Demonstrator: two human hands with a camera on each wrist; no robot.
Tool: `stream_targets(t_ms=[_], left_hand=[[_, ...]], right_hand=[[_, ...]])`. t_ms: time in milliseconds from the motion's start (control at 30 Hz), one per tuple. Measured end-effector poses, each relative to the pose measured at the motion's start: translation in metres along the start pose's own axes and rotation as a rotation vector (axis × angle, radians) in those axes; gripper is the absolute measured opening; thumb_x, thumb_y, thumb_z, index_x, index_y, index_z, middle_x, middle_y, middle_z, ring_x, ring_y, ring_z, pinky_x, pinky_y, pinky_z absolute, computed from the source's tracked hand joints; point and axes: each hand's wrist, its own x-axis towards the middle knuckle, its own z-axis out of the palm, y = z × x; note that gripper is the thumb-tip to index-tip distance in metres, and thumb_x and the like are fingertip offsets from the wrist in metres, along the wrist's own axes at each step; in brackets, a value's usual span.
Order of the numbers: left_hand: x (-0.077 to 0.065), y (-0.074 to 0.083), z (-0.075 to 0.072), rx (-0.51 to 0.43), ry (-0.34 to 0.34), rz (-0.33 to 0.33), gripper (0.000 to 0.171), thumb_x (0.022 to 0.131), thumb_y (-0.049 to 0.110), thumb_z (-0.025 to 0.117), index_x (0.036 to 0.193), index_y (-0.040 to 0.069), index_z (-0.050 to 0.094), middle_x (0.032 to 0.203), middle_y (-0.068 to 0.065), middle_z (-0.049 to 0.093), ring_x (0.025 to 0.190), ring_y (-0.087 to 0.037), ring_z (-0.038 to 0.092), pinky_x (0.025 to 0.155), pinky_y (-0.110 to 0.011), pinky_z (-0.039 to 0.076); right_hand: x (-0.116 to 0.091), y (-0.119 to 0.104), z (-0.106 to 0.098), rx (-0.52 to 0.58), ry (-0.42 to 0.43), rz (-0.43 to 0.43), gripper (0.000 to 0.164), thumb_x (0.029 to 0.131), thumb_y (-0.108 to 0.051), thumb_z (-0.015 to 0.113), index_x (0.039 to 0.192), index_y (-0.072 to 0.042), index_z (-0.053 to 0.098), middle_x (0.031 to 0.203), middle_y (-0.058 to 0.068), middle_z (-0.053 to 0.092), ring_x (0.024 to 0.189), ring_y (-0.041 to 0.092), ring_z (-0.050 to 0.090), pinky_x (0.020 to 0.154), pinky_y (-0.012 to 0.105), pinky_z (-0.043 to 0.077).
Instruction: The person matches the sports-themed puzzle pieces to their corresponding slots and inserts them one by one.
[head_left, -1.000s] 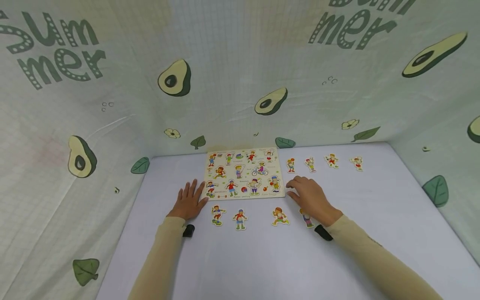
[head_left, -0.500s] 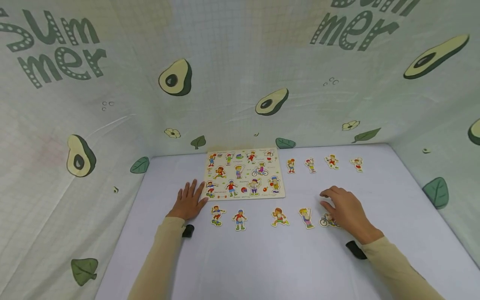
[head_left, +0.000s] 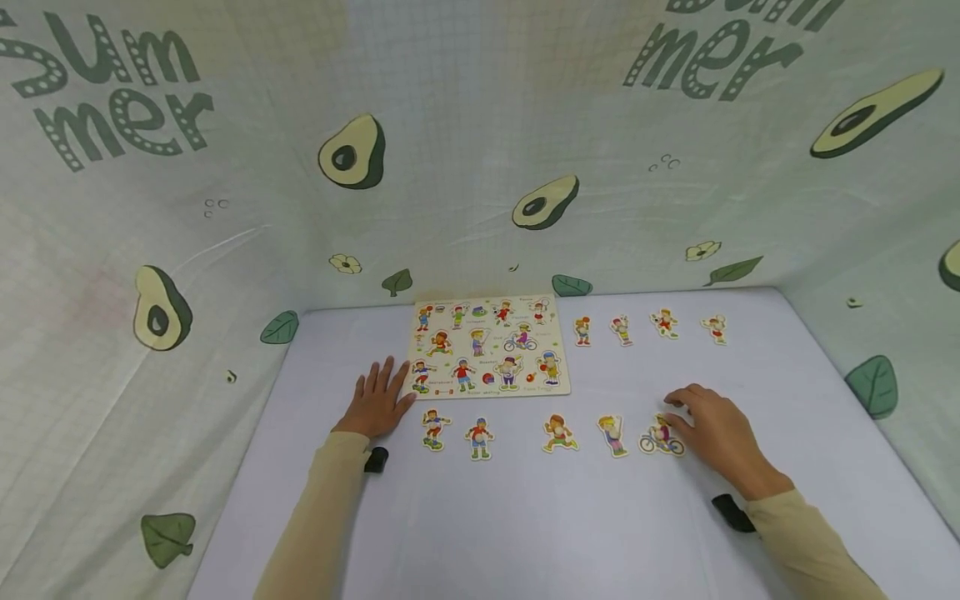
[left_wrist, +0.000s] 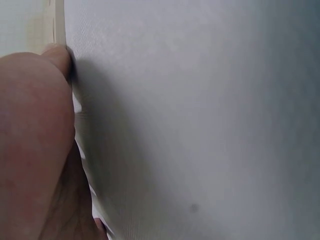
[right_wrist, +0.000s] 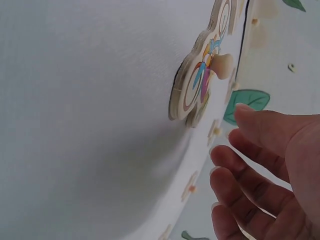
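Fingers [right_wrist: 232, 194] on our right hand [head_left: 718, 435] bend loosely; our left hand [head_left: 372, 407] splays. Only our right-wrist view shows the gap to the bike piece [head_left: 662, 438]. White table [head_left: 525, 525], avocado-print cloth [head_left: 450, 125].

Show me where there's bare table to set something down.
Bare table lies between the sleeves, nearer the person than the runner piece, and between the puzzle board and right hand. Crowded: the golfer piece and cyclist piece sit close, right hand alongside.

Left hand [head_left: 372, 406] flat, fingers [head_left: 386, 377] spread. Right hand [head_left: 720, 437] hovering, fingers loosely bent, thumb [right_wrist: 270, 125] apart. Both forearms [head_left: 315, 504] angled inward.
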Motion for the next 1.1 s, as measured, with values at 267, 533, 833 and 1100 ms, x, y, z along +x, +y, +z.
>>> stream_targets(t_ms=[267, 533, 833, 1100], left_hand=[[0.002, -0.001, 0.001, -0.02, 0.012, 0.014, 0.071, 0.114, 0.041, 0.043, 0.17, 0.008, 0.015, 0.176, -0.025, -0.001, 0.161, -0.049, -0.003, 0.128, -0.065, 0.0], [0.007, -0.011, 0.011, -0.024, 0.046, 0.042, 0.071, 0.113, 0.041, 0.043, 0.17, 0.008, 0.016, 0.176, -0.025, 0.001, 0.161, -0.05, -0.002, 0.128, -0.066, 0.002], [0.009, -0.011, 0.01, -0.026, 0.037, 0.039, 0.071, 0.114, 0.043, 0.041, 0.17, 0.009, 0.015, 0.176, -0.024, 0.0, 0.161, -0.05, -0.003, 0.128, -0.066, 0.001], [0.008, -0.009, 0.009, -0.018, 0.025, 0.027, 0.072, 0.114, 0.044, 0.041, 0.171, 0.01, 0.014, 0.177, -0.023, -0.002, 0.161, -0.049, -0.004, 0.128, -0.066, 0.0]], right_hand=[[-0.01, 0.0, 0.004, 0.049, -0.03, -0.017, 0.023, 0.084, -0.01, 0.088, 0.103, -0.004, 0.077, 0.095, 0.005, 0.073, 0.08, 0.019, 0.062, 0.066, 0.036, 0.05], [-0.012, -0.005, 0.008, 0.075, -0.07, -0.066, 0.018, 0.082, -0.009, 0.09, 0.096, -0.013, 0.078, 0.085, -0.009, 0.066, 0.077, 0.01, 0.058, 0.067, 0.033, 0.051], [-0.011, -0.011, 0.008, 0.054, -0.114, -0.049, 0.017, 0.082, -0.005, 0.089, 0.092, -0.012, 0.078, 0.085, -0.007, 0.068, 0.077, 0.012, 0.06, 0.067, 0.036, 0.053], [-0.011, -0.013, 0.008, 0.049, -0.119, -0.053, 0.017, 0.083, -0.002, 0.087, 0.093, -0.01, 0.075, 0.087, -0.004, 0.069, 0.079, 0.014, 0.062, 0.069, 0.038, 0.055]])
